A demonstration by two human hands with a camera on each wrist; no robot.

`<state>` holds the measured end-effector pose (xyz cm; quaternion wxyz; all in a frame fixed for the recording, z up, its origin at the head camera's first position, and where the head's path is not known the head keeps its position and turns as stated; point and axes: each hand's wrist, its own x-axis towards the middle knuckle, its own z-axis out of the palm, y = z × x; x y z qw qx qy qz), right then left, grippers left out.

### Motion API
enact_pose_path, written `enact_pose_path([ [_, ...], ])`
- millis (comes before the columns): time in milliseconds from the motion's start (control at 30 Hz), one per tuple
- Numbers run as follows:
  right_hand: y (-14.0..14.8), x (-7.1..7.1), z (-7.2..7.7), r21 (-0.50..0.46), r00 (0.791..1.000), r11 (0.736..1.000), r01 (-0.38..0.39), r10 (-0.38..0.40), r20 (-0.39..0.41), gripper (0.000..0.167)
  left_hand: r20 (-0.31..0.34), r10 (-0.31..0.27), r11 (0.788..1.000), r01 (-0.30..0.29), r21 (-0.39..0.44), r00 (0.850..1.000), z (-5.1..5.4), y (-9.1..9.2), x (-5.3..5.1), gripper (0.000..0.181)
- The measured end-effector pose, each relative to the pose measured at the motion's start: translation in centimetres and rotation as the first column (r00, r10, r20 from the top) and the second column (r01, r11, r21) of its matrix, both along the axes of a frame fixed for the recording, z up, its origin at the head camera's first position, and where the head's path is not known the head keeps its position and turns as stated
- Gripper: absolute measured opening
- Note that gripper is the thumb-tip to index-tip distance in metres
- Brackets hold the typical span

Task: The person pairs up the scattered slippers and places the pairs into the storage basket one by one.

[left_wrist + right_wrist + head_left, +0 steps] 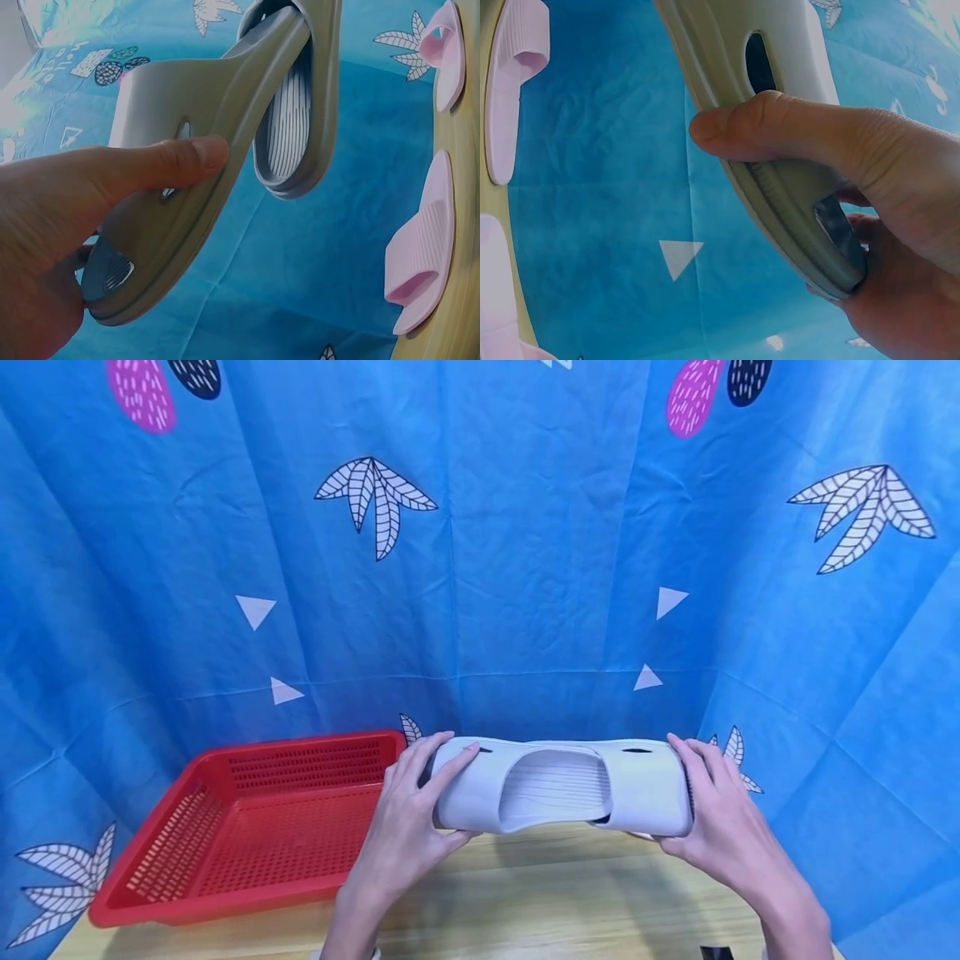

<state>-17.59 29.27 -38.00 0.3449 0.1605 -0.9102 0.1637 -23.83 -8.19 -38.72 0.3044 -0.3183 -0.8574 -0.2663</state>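
In the head view two pale grey-white slippers are held up above the table, toes outward and overlapping in the middle. My left hand grips the left slipper by its toe end, thumb on the strap's side in the left wrist view. My right hand holds the right slipper the same way, its thumb below the slot in the right wrist view. From the left wrist, the heel of the near slipper reaches into the strap opening of the far slipper.
A red perforated basket stands at the left of the wooden table. Two pink slippers lie on the table, largely hidden in the head view. A small black object shows at the front edge. Blue patterned cloth surrounds the table.
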Motion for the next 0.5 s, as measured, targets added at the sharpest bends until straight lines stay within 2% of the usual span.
enact_pose_path([
  [500,-0.64,-0.56,-0.30,-0.028,0.998,0.998,-0.049,0.051,0.040,0.118,-0.008,-0.026,0.999,0.026,0.019,1.000,-0.38,0.60,-0.10,0.107],
])
